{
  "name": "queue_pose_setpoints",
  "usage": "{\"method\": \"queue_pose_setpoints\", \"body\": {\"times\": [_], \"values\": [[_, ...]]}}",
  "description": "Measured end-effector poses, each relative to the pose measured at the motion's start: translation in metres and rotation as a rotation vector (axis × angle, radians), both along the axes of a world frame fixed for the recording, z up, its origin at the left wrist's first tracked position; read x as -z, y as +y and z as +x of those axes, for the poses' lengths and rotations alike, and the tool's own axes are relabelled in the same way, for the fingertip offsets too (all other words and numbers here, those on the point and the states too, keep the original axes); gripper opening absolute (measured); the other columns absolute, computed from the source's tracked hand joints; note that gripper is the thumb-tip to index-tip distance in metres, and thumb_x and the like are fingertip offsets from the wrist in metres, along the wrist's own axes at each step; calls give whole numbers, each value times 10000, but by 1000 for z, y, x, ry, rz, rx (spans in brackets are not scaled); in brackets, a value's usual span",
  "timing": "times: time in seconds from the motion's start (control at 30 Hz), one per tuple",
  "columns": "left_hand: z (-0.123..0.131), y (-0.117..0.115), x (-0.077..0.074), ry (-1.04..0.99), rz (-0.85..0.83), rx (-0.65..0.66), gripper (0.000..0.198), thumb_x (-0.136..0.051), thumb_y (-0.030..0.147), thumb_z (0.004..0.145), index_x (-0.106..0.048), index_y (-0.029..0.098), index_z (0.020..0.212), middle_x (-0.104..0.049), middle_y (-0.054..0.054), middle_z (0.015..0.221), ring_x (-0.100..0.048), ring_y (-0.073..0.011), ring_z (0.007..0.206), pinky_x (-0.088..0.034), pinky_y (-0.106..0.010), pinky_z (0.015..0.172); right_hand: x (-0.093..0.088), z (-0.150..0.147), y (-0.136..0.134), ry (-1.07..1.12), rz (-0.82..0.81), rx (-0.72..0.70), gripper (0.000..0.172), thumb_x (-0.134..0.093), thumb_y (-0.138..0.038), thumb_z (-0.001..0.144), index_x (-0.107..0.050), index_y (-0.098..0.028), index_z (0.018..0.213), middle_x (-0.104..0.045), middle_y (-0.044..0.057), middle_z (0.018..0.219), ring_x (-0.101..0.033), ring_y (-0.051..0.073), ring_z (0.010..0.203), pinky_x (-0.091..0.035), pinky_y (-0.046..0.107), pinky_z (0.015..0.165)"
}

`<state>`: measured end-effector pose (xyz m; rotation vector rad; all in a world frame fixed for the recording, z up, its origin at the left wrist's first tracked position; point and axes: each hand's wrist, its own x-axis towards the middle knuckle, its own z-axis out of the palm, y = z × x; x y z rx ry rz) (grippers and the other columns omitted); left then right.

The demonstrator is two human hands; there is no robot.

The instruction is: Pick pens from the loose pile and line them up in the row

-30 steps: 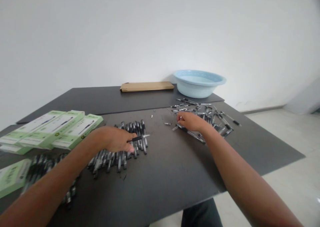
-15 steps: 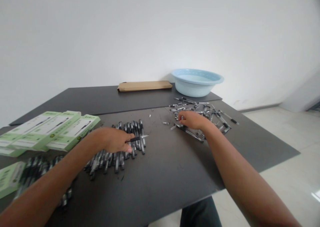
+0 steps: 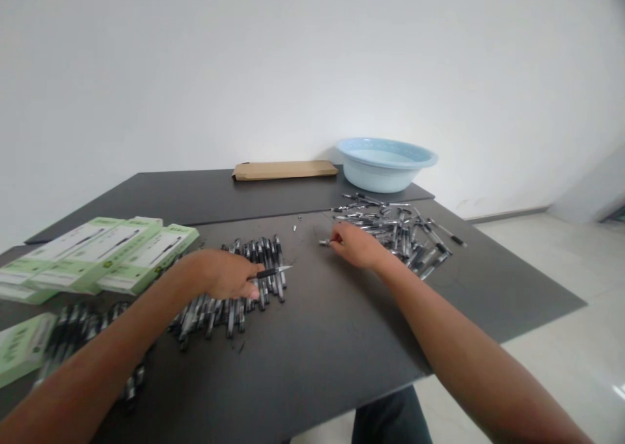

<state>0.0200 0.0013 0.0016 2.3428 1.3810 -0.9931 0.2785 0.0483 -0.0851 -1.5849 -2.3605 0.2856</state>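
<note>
My left hand (image 3: 225, 275) is closed around an uncapped pen (image 3: 267, 273), its dark grip and pointed tip aimed right. Under and beside that hand lies a row of capped pens (image 3: 237, 310), set roughly side by side. My right hand (image 3: 355, 244) is low over the table, fingertips pinched together at the right end of a small clear and silvery piece (image 3: 323, 242), possibly a pen cap. Whether the fingers grip it or only touch it is unclear. Just behind and right of this hand spreads a loose heap of pens and pen parts (image 3: 407, 235).
Green-and-white pen boxes (image 3: 141, 258) lie at the left, near another batch of pens (image 3: 68, 336). A light blue basin (image 3: 381, 178) and a flat cardboard piece (image 3: 286, 170) stand at the back. A tiny light part (image 3: 294, 228) lies mid-table.
My right hand has moved left from the loose heap to the small clear piece. My left hand keeps hold of the pen in about the same place.
</note>
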Motion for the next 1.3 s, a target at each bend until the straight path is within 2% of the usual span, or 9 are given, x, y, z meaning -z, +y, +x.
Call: {"method": "queue_pose_setpoints", "body": {"times": [0.1, 0.17, 0.27, 0.43, 0.63, 0.8, 0.97, 1.17, 1.3], "values": [[0, 0, -1, -4, 0, -4, 590, -443, 378, 890, -350, 107, 1405, -482, -223, 1334, -509, -345, 1157, -419, -423, 915, -3, -4, 0, 242, -65, -79, 126, -464, -250, 843, -539, -164, 897, -599, 28, 782, -541, 122, 680, -407, 236, 629], [0, 0, -1, -9, -6, -6, 581, -450, 364, 884, -361, 114, 1401, -489, -224, 1327, -519, -345, 1146, -425, -422, 905, -1, -6, -1, 576, -224, -170, 143, -483, -255, 835, -516, -170, 945, -542, -18, 707, -492, 93, 577, -398, 221, 556], [1, 0, -1, -26, -7, -16, 569, -457, 353, 870, -389, 128, 1389, -532, -214, 1289, -549, -341, 1106, -441, -415, 873, 4, -10, -4, 1020, -476, -300, 276, -544, -266, 815, -507, -183, 1075, -503, -34, 718, -471, 77, 539, -387, 212, 504], [1, 0, -2, -32, -12, -34, 550, -469, 339, 856, -426, 144, 1369, -587, -186, 1238, -572, -325, 1074, -451, -386, 844, 4, -15, -8, 1294, -687, -342, 281, -627, -304, 784, -552, -159, 1013, -556, -12, 723, -516, 79, 522, -407, 218, 488], [2, 0, -2, -16, -12, -24, 571, -452, 355, 872, -391, 118, 1387, -517, -206, 1308, -538, -325, 1124, -434, -387, 877, 3, -19, -10, 1373, -792, -334, 280, -680, -327, 754, -501, -175, 906, -622, -6, 719, -610, 122, 556, -481, 255, 520], [3, 1, -1, 2, -13, -18, 587, -453, 361, 876, -363, 111, 1400, -496, -207, 1328, -523, -326, 1143, -432, -387, 888, 3, -21, -12, 1378, -818, -338, 262, -665, -348, 771, -485, -168, 834, -641, -5, 686, -608, 117, 506, -482, 236, 471], [5, 0, -1, -4, -26, -11, 565, -450, 354, 882, -388, 107, 1387, -535, -207, 1291, -547, -319, 1114, -440, -382, 883, 6, -25, -12, 1302, -806, -316, 287, -671, -370, 757, -472, -166, 787, -639, -13, 601, -582, 114, 433, -459, 218, 416], [3, 1, -1, 3, -17, -31, 588, -454, 351, 872, -373, 90, 1392, -517, -213, 1305, -534, -321, 1131, -431, -374, 891, 16, -29, -9, 1224, -781, -275, 285, -661, -353, 749, -483, -162, 867, -684, 28, 707, -636, 137, 508, -492, 241, 469], [2, 2, -1, 5, -16, -37, 587, -449, 349, 861, -383, 101, 1390, -557, -199, 1270, -557, -314, 1101, -450, -353, 846, 16, -31, -12, 1177, -676, -304, 223, -621, -337, 783, -483, -164, 812, -621, -26, 580, -542, 78, 417, -418, 180, 420]]}}
